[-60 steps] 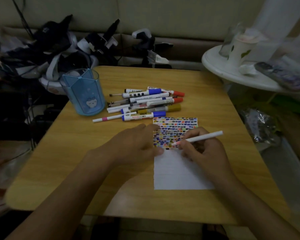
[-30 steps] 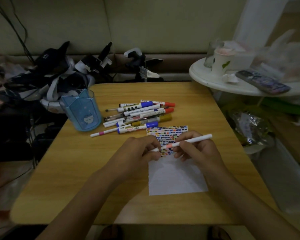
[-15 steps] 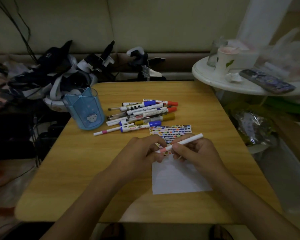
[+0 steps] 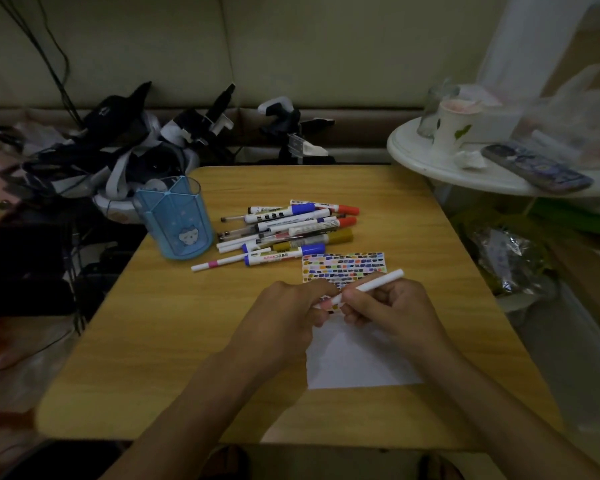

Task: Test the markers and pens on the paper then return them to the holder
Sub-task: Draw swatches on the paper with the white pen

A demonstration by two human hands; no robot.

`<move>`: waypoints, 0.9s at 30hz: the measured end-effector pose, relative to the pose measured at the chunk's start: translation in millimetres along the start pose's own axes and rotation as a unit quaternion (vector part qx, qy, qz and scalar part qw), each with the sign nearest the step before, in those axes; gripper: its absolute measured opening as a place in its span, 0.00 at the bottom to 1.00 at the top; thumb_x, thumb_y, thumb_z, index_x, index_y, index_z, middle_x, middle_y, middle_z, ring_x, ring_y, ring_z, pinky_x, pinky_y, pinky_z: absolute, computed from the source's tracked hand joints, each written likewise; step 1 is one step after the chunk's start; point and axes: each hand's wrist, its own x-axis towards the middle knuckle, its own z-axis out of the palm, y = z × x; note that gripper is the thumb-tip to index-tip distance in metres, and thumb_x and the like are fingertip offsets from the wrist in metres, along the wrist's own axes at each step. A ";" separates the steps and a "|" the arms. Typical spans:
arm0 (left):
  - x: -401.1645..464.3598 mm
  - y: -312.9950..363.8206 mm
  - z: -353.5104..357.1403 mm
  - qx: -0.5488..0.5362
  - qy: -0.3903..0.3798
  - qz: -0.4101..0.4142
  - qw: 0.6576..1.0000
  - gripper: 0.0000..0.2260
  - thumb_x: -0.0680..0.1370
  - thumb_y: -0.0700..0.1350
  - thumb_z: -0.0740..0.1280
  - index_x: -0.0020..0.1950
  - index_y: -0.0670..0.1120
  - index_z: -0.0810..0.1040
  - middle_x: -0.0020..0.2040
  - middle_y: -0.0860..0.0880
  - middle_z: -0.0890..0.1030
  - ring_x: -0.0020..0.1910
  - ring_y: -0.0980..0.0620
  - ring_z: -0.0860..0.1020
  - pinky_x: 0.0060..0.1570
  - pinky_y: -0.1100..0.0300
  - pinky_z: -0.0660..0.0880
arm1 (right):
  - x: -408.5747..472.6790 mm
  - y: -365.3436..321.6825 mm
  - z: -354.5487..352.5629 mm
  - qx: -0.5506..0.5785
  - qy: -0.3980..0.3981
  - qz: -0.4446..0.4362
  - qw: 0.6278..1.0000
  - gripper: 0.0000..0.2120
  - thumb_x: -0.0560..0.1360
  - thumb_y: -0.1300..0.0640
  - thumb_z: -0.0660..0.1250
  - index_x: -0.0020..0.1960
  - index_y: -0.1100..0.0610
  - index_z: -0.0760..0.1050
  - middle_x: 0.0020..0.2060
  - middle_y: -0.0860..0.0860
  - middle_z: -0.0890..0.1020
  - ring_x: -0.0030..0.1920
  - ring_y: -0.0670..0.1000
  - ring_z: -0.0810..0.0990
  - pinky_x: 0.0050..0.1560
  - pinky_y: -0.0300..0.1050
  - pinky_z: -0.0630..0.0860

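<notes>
While hands (image 4: 340,317) pinch slim white pen (image 4: 373,285), paper (image 4: 354,368) lies flat.

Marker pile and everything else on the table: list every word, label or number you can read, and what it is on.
None can be read.
Markers in the pile: dark print on the white barrels, too small and blurred.
Blue-capped marker: red lettering, blurred.
Blue holder: a cartoon face only, no text.
Paper: colour swatches only, no words.
</notes>
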 end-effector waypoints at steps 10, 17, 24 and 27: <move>-3.2 -2.7 -3.8 0.026 0.025 0.016 0.999 0.11 0.79 0.47 0.68 0.61 0.57 0.78 0.45 0.56 0.83 0.39 0.59 0.76 0.38 0.60 0.74 | 6.0 0.1 3.3 -0.043 -0.006 0.011 0.999 0.04 0.75 0.57 0.72 0.44 0.55 0.84 0.35 0.52 0.87 0.34 0.47 0.84 0.37 0.39 0.80; -6.9 -5.7 -15.5 0.012 0.028 0.027 0.999 0.06 0.77 0.54 0.70 0.50 0.54 0.82 0.40 0.58 0.73 0.38 0.59 0.72 0.36 0.65 0.64 | 11.1 4.8 8.5 -0.092 -0.057 -0.022 0.994 0.05 0.74 0.54 0.74 0.47 0.54 0.84 0.37 0.50 0.87 0.35 0.47 0.84 0.37 0.42 0.79; -31.8 -22.9 -33.5 0.056 0.013 -0.076 0.995 0.20 0.80 0.48 0.67 0.67 0.65 0.66 0.39 0.54 0.76 0.37 0.57 0.75 0.35 0.63 0.71 | 16.4 13.8 4.2 -0.256 -0.015 -0.103 0.961 0.10 0.73 0.43 0.73 0.53 0.44 0.82 0.42 0.38 0.83 0.42 0.42 0.81 0.43 0.40 0.79; -43.1 -33.1 -40.8 0.099 0.015 -0.111 0.989 0.08 0.81 0.47 0.64 0.56 0.59 0.70 0.37 0.55 0.74 0.36 0.58 0.73 0.36 0.61 0.72 | 13.9 19.8 6.0 -0.355 -0.021 -0.163 0.920 0.13 0.73 0.40 0.70 0.56 0.42 0.80 0.47 0.35 0.79 0.48 0.38 0.76 0.47 0.34 0.74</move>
